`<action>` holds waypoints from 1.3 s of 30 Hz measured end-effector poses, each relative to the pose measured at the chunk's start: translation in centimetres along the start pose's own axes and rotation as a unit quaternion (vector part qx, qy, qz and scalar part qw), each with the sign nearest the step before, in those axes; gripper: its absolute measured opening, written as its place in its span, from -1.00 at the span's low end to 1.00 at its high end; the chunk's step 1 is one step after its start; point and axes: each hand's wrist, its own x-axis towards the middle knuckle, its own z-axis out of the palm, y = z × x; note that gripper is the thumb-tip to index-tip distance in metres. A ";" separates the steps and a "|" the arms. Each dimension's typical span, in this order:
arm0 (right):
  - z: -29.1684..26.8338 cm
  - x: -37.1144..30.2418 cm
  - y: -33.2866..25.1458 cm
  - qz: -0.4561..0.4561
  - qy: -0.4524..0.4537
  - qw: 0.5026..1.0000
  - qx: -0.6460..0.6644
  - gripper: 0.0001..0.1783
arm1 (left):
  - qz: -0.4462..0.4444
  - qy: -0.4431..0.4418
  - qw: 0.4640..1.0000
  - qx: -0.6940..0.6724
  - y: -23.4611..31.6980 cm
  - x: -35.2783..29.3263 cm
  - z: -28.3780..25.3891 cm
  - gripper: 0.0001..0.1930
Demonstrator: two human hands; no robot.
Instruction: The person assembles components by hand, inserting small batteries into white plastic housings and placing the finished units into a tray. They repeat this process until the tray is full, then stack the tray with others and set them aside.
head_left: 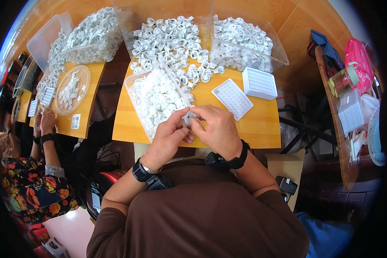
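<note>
Above the table's near edge, my left hand (168,139) and my right hand (218,129) meet, fingertips pinched on a small whitish ring-shaped plastic part (189,117). Fingers cover much of it, so its finer shape is hidden. Just beyond my left hand lies a clear bin (130,106) filled with small white plastic pieces (155,94). Behind that, many ring-shaped white parts (167,41) are heaped and spill over the wooden table (245,133). Right of my hands a flat white tray with rows of slots (232,99) rests at an angle on the wood.
A stack of white trays (260,84) stands at the table's right, before a clear bin of parts (241,43). At left, another person's hands (47,120) work at a second table (90,103). A side table (337,146) at right carries a bottle (343,81) and a pink bag (359,64).
</note>
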 end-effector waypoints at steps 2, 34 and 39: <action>-0.2 -0.1 0.0 -0.015 -0.014 0.999 -0.047 -0.81 | 0.005 -0.001 1.000 0.031 -0.1 0.0 0.1 -0.50; 2.6 -0.3 -2.6 -0.109 -0.008 0.994 0.027 -0.80 | 0.070 0.170 0.983 0.015 1.0 -1.3 -1.6 -0.82; 3.6 0.5 -3.9 -0.132 -0.027 0.991 -0.004 -0.78 | 0.121 0.207 0.971 0.006 1.4 -1.8 -2.4 -0.79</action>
